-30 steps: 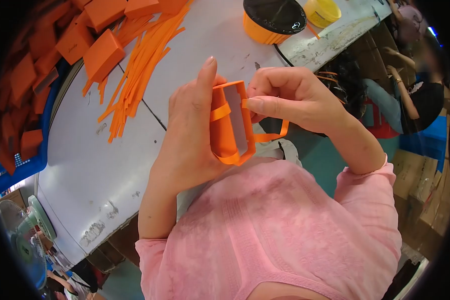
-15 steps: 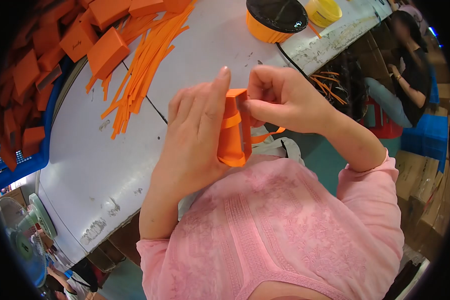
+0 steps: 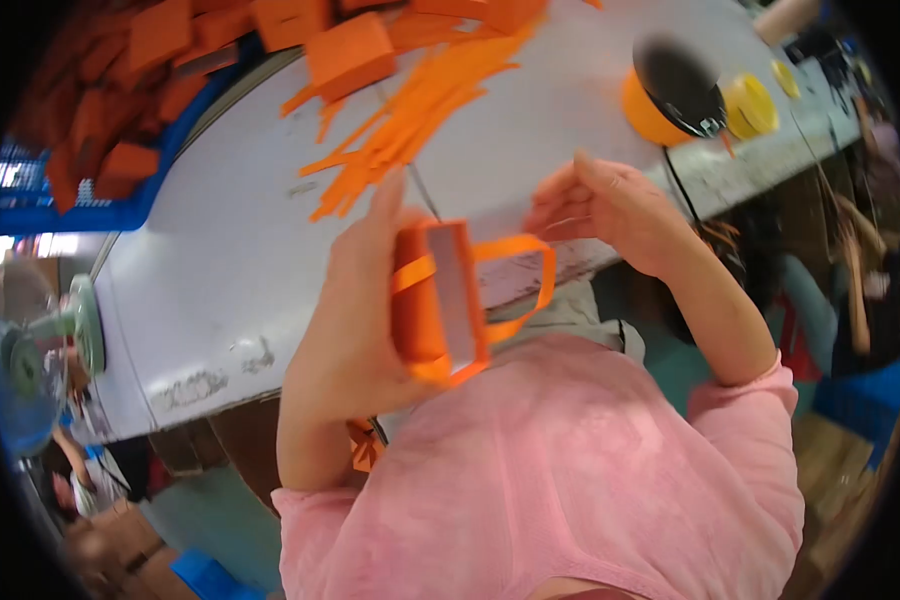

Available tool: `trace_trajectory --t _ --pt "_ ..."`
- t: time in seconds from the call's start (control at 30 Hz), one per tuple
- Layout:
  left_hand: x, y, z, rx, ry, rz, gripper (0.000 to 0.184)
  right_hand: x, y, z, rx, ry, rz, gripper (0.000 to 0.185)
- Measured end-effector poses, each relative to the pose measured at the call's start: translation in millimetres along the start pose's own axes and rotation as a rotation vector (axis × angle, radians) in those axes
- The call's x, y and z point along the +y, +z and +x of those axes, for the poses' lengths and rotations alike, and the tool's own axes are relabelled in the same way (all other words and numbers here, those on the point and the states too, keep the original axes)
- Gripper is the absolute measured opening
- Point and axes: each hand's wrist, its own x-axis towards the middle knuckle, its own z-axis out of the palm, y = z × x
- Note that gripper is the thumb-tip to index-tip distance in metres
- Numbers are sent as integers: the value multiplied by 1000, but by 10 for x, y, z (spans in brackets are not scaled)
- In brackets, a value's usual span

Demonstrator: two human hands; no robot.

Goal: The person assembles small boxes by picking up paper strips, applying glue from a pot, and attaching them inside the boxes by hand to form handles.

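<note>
Left hand gripping orange box: rectangular, hollow, pale inside, near table edge. 1 flat strap loops off box side. Right hand holding nothing, fingers loosely bent, near strap.

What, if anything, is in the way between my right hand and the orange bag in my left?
No separate object is visible in between. Your right hand is beside the orange bag held in your left hand; only the bag's own ribbon loop juts into that gap.
</note>
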Motion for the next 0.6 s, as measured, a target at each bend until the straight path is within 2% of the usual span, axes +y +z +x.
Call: trace_trajectory --t 0.07,0.1,0.13,0.17,0.2,0.23,0.3,0.37,0.47,0.53,0.6 --pt "49 -292 -569 76 -267 -97 125 135 -48 91 153 -181 -246 34" --pt "69 -439 -846 125 -397 -151 126 136 -107 91 135 -206 -320 34" --pt "48 -657 -1169 -1 -477 95 130 137 -166 75 124 -232 -393 35" --pt "26 -877 -1488 -146 -532 343 135 207 -216 88 131 -229 -272 36" --pt "-95 -979 -1811 -216 -681 322 139 243 -233 102 158 -251 -313 37" --pt "28 -1082 -2041 -236 -820 598 141 257 -248 82 214 -273 -346 37" --pt "7 -1125 -1944 -35 -701 614 144 319 -138 150 261 -343 -421 34" --pt "-121 -1059 -1514 79 -516 577 137 330 -89 165 291 -407 -532 34" --pt "-499 -1009 -473 49 -145 734 130 488 -152 213 323 -699 -684 35" --pt "-683 -963 383 64 70 724 124 458 -147 163 323 -729 -722 33" --pt "-909 -908 1164 79 161 771 121 430 -126 123 331 -731 -705 35"
